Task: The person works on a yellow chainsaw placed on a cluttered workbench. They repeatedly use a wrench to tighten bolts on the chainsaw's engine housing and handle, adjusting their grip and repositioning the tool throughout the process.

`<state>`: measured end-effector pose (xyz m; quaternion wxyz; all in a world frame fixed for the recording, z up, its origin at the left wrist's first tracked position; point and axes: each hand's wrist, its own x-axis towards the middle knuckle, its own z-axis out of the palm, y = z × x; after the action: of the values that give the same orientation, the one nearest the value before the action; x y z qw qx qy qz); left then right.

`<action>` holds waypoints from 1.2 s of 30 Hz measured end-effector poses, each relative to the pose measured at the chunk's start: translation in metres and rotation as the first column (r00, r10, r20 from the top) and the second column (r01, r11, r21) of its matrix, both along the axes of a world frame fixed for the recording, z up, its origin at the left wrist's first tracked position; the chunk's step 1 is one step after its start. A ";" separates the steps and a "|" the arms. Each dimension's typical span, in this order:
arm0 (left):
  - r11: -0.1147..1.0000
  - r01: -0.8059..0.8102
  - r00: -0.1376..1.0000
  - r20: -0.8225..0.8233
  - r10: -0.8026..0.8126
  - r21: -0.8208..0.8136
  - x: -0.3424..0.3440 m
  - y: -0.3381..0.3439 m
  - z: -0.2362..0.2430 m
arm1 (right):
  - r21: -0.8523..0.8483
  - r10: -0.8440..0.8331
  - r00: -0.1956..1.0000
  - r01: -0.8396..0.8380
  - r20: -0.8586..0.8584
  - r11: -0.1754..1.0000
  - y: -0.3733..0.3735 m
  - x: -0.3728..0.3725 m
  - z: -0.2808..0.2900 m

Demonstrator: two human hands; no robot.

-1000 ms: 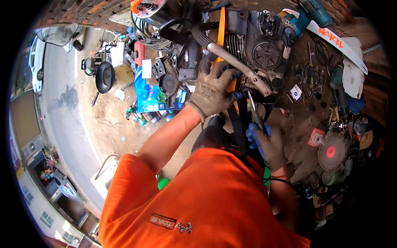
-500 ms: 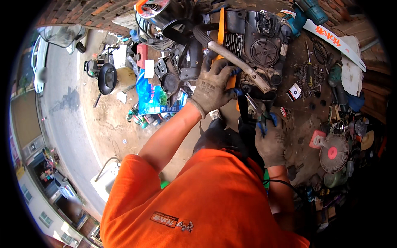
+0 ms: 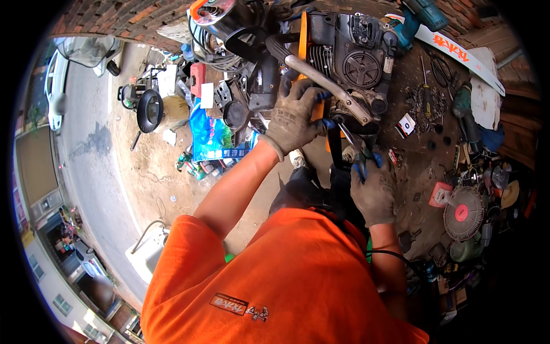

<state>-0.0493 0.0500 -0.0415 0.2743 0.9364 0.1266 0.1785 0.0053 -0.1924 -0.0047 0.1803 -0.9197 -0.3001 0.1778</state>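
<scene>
A partly dismantled chainsaw [image 3: 362, 67], dark and dirty with a worn curved handle [image 3: 329, 80] and orange parts, lies in front of me on the work surface. My left hand [image 3: 293, 114], in a grey-brown glove with blue fingertips, grips the near left side of the saw beside that handle. Some of its fingertips are hidden against the saw. My right hand [image 3: 373, 192], gloved alike, is closed on a pair of pliers [image 3: 360, 155]. The pliers' jaws point up at the near end of the chainsaw, just below the handle's end; what they touch is too small to tell.
Right of the saw lie a screwdriver [image 3: 427, 100], a saw chain [image 3: 438, 106], a white guide bar [image 3: 452, 49] and a green power tool [image 3: 463, 106]. A small fan [image 3: 461, 212] stands at lower right. A frying pan [image 3: 150, 112] and a blue bag [image 3: 209, 135] are on the left.
The chainsaw has shifted slightly left. My right hand and the pliers have moved a little up and left; my left hand keeps its grip.
</scene>
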 end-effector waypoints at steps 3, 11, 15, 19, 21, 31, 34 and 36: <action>1.000 0.007 1.000 -0.010 -0.007 -0.006 0.000 0.000 0.002 | -0.006 0.029 0.999 -0.029 -0.020 1.000 0.001 0.004 -0.001; 0.999 0.040 0.999 -0.036 -0.041 -0.027 -0.001 0.005 -0.004 | 0.040 -0.219 0.607 0.383 -0.764 0.923 -0.001 0.000 -0.001; 0.999 0.031 0.999 -0.041 -0.032 -0.026 -0.001 0.003 0.002 | 0.074 -0.221 0.521 0.487 -0.825 0.870 0.004 0.000 -0.001; 1.000 0.016 0.999 -0.042 -0.015 0.012 -0.002 0.001 0.003 | 0.092 -0.232 0.593 0.464 -0.771 0.881 0.005 0.004 -0.004; 1.000 -0.003 0.999 -0.052 0.003 0.004 0.001 -0.001 0.003 | 0.107 -0.203 0.702 0.371 -0.683 0.922 0.005 0.010 0.000; 0.998 -0.061 0.998 -0.026 0.061 -0.019 0.003 -0.005 0.000 | -0.007 -0.158 0.775 0.195 -0.611 0.981 0.010 0.021 0.017; 0.997 -0.074 0.997 -0.028 0.074 0.014 0.005 -0.007 0.003 | -0.050 -0.239 0.597 0.315 -0.766 0.948 0.002 0.017 0.030; 0.996 -0.087 0.996 -0.025 0.087 0.024 0.005 -0.008 0.002 | 0.004 -0.224 0.508 0.410 -0.832 0.912 -0.006 0.015 0.027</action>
<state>-0.0443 0.0419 -0.0399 0.2536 0.9354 0.1688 0.1793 0.0199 -0.1987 0.0221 0.4190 -0.7482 -0.0246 0.5139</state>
